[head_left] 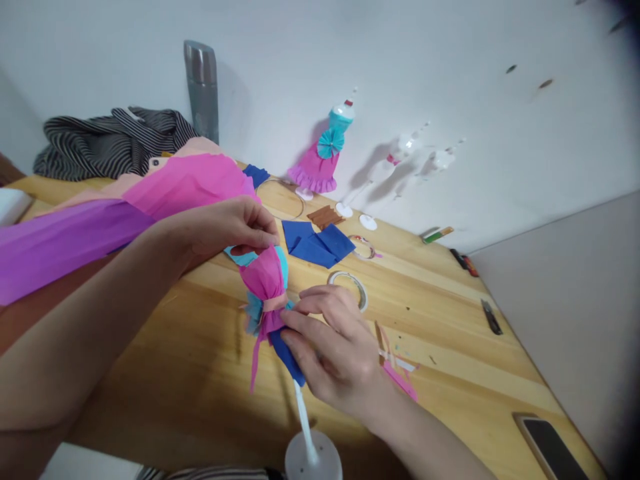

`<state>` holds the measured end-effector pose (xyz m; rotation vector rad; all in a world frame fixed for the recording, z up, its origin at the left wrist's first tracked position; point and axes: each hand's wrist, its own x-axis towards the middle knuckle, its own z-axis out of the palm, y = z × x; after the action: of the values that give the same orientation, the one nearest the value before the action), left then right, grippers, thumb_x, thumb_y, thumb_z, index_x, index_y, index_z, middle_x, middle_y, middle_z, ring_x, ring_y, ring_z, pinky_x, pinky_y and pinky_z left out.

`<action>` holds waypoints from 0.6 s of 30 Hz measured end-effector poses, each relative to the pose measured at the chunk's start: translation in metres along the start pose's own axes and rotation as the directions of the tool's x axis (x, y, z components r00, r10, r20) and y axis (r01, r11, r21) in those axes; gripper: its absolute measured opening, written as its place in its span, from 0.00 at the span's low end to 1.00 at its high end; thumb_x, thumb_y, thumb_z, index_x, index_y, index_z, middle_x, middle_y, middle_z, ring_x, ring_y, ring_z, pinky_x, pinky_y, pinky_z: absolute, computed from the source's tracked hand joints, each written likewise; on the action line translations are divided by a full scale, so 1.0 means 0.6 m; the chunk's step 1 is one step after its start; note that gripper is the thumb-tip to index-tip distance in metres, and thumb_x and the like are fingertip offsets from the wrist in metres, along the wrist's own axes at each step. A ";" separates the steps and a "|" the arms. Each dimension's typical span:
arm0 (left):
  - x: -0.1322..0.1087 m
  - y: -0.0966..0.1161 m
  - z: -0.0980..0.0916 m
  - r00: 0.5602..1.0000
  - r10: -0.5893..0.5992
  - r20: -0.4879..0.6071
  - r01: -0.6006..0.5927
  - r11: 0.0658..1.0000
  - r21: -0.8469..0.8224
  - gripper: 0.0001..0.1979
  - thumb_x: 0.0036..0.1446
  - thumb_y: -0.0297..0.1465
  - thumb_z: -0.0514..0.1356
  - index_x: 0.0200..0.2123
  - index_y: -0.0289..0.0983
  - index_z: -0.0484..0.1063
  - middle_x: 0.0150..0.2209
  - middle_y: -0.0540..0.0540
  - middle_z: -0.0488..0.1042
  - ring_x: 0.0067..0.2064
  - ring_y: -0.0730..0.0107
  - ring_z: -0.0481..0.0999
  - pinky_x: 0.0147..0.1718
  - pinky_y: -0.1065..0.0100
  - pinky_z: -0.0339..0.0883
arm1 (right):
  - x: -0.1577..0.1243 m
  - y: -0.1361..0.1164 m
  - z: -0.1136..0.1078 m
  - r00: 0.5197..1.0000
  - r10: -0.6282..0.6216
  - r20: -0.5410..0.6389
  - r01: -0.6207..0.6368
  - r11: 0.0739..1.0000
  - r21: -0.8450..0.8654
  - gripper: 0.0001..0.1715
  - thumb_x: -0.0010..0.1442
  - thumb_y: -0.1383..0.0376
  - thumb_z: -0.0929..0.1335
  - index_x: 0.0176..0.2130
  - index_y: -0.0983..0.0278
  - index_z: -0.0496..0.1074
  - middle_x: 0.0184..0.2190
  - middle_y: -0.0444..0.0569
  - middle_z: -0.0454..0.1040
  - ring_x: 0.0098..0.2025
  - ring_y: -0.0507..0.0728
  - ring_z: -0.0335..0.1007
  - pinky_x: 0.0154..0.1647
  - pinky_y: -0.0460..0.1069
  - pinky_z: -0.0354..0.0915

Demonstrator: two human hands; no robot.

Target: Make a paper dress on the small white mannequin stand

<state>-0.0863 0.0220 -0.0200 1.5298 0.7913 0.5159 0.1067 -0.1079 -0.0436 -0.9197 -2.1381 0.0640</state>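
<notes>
A small figure dressed in pink crepe paper (pixel 264 272) stands on a white rod (pixel 303 417) with a round white base (pixel 320 460). A peach band (pixel 275 303) circles its waist, blue paper (pixel 287 357) hangs below, and teal paper shows at the top and side. My left hand (pixel 240 227) pinches the upper edge of the paper, its fingers closed. With thumb and fingers, my right hand (pixel 330 340) holds the pink and blue paper just under the band.
Pink (pixel 195 183) and purple sheets (pixel 75 237) lie left beside striped cloth (pixel 120 140). A dressed figure (pixel 320 160) and two bare white ones stand by the wall. Blue paper (pixel 320 245), tape (pixel 357 287), a cutter (pixel 491 318), paper scraps and a phone (pixel 550 447) lie rightward.
</notes>
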 end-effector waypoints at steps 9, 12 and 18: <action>0.005 -0.003 0.003 1.000 -0.004 -0.006 0.004 1.000 0.014 0.08 0.50 0.26 0.62 0.22 0.30 0.71 0.16 0.55 0.60 0.18 0.85 0.54 0.17 0.78 0.46 | -0.005 0.013 -0.002 0.994 -0.024 0.106 0.029 0.998 -0.054 0.09 0.61 0.74 0.65 0.39 0.65 0.74 0.32 0.52 0.73 0.38 0.58 0.69 0.38 0.54 0.67; 0.004 -0.002 0.006 1.000 -0.009 -0.019 0.010 1.000 0.021 0.08 0.51 0.28 0.62 0.22 0.30 0.71 0.17 0.55 0.61 0.18 0.85 0.54 0.17 0.77 0.46 | -0.009 0.012 -0.003 0.994 -0.017 0.105 0.024 0.998 -0.065 0.08 0.61 0.74 0.66 0.39 0.66 0.73 0.32 0.52 0.74 0.39 0.59 0.69 0.39 0.55 0.67; 0.007 -0.005 0.001 0.999 -0.033 -0.014 0.033 0.999 0.011 0.08 0.48 0.29 0.64 0.21 0.32 0.73 0.18 0.52 0.64 0.19 0.82 0.57 0.18 0.76 0.49 | -0.015 0.012 -0.003 0.995 -0.009 0.103 0.017 0.997 -0.076 0.07 0.62 0.73 0.66 0.40 0.65 0.73 0.33 0.52 0.75 0.39 0.59 0.69 0.39 0.56 0.67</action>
<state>-0.0833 0.0247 -0.0235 1.5225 0.8295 0.4986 0.1162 -0.1086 -0.0506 -0.9649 -2.2551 0.0228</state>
